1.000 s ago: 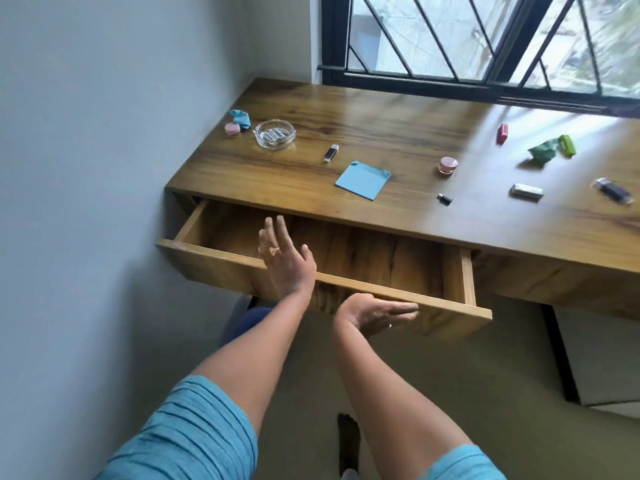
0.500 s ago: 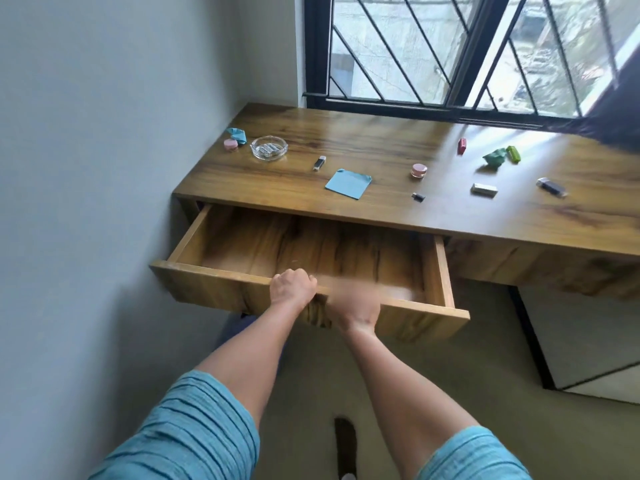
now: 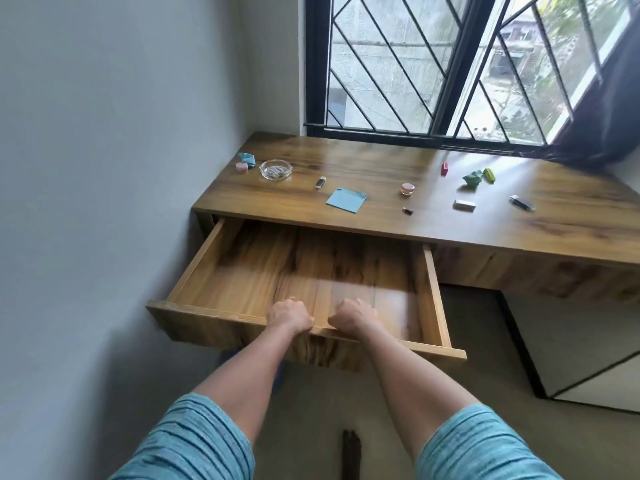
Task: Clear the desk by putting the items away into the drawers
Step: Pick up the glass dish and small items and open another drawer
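The wooden drawer under the desk's left end is pulled far out and nothing lies inside it. My left hand and my right hand both grip its front panel from above, side by side. On the desk lie a blue paper square, a glass ashtray, two small pink jars, a small flash drive, a red eraser, green crumpled paper, a green clip, a white eraser and a dark drive.
A grey wall stands close on the left of the drawer. A barred window runs behind the desk, with a dark curtain at the right. A white cabinet stands under the desk's right part.
Both hands have closed on the drawer's front panel and the drawer has come much further out. The camera has pulled back and tilted up.
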Motion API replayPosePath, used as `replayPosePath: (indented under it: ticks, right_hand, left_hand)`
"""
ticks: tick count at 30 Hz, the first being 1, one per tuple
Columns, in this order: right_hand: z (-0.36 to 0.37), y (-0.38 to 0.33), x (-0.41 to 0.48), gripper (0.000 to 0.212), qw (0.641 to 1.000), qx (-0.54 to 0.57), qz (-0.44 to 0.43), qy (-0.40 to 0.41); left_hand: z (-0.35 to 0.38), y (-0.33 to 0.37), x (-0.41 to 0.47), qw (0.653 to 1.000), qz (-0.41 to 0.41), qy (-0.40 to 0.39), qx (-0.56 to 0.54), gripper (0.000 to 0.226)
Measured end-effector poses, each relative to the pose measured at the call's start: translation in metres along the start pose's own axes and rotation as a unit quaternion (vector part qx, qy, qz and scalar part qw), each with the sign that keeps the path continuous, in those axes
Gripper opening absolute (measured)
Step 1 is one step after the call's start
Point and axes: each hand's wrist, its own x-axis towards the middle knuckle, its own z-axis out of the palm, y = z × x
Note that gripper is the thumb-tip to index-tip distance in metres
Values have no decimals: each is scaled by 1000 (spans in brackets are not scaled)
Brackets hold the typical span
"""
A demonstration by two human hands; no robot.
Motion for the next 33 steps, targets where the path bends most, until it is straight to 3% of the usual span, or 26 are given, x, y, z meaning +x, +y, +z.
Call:
replayPosePath:
  ticks: [9,14,17,21,26,29,33]
  right_hand:
    - [6,-3,-10,10,992,31,33,-116]
    - [11,-6,-11,7,963,64,69,-254]
    - [12,-3,-12,7,941,74,104,-314]
    - [16,-2,-6,17,913,61,135,-379]
    - [15,-8,15,29,911,71,142,-381]
    - [-2,-24,45,24,958,104,90,-250]
    - [-41,-61,112,21,990,120,-14,-76]
  left_hand:
    - [-7,-7,-27,996,11,-85,19,27]
    - [-12,-12,-31,980,-7,-198,20,28]
    - [-15,-15,-28,953,-33,-299,-29,38]
    - [-18,-17,-21,892,-54,-446,-54,18]
    - [-22,-22,0,846,-82,-521,-73,26]
    - [-30,-30,32,872,-99,-440,-190,31]
    - [-66,-34,102,913,-111,-158,-361,23]
